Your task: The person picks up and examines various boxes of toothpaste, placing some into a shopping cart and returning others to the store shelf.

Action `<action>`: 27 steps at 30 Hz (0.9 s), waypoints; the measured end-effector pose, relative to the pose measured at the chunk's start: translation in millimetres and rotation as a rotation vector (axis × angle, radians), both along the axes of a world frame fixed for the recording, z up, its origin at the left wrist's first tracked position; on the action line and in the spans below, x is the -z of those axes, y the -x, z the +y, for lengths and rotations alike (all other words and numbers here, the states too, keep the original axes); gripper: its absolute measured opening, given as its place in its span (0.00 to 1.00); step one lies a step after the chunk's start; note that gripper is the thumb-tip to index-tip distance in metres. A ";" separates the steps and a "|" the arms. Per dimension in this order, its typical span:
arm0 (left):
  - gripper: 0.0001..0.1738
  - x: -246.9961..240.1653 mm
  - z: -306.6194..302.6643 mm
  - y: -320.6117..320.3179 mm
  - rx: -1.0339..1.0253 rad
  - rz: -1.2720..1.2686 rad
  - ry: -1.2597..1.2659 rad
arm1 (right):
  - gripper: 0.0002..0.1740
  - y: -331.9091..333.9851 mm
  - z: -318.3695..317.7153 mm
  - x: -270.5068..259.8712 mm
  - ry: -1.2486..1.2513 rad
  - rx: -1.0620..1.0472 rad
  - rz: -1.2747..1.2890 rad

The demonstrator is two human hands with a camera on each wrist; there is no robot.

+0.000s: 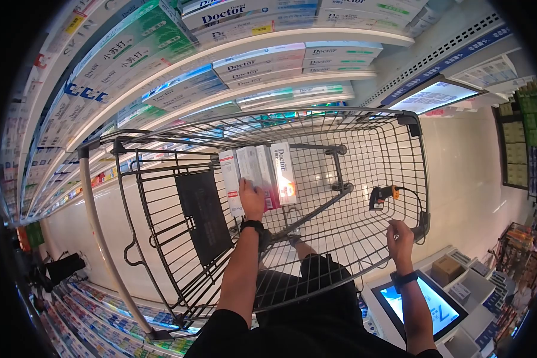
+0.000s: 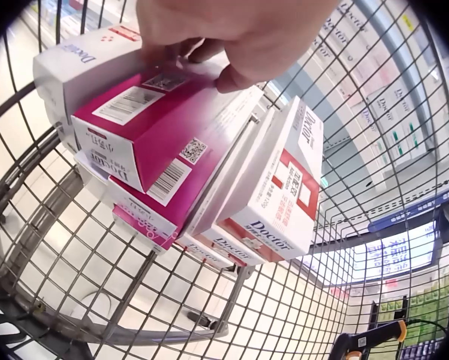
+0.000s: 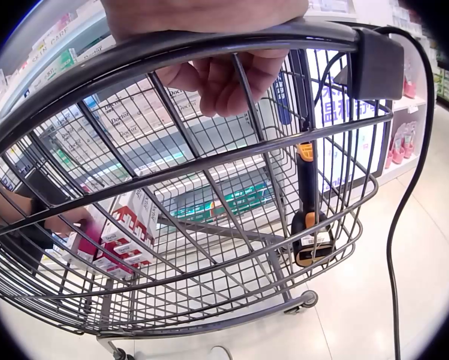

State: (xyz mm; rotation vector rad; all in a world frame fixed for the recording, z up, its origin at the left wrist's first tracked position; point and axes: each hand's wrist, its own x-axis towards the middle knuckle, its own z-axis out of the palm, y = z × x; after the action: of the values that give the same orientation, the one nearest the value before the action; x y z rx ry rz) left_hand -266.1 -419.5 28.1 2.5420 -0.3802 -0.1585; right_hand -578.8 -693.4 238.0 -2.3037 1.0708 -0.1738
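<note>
In the cart's wire basket (image 1: 316, 238) stands a row of toothpaste boxes (image 1: 283, 167), some with white and red sides, others with magenta faces. My left hand (image 1: 252, 200) is at the row, its thumb and fingers pinching the upper part of a magenta toothpaste box (image 2: 145, 124). That box rises a little above its neighbours in the left wrist view. Over the basket's rim near the far corner hangs my right hand (image 1: 401, 238), fingers loosely curled with nothing in them. Closest to it inside the basket is a black and orange handheld scanner (image 3: 308, 232).
Shelves (image 1: 221, 95) full of toothpaste boxes line the cart's far side. A lit screen (image 1: 432, 98) is mounted at the shelf end, and another screen (image 1: 423, 304) lies below my right forearm. The scanner's black cable (image 3: 404, 217) runs over the basket's corner.
</note>
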 end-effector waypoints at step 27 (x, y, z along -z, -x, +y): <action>0.41 -0.7 60.6 -26.0 -0.217 0.246 0.094 | 0.06 -4.4 4.8 -3.8 -0.029 0.010 -0.033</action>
State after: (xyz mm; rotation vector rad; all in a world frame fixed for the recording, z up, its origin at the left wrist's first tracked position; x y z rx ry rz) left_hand -240.1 -358.8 28.8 2.4138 -0.0148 -0.3575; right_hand -574.5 -688.6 241.8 -2.2619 1.0619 -0.1986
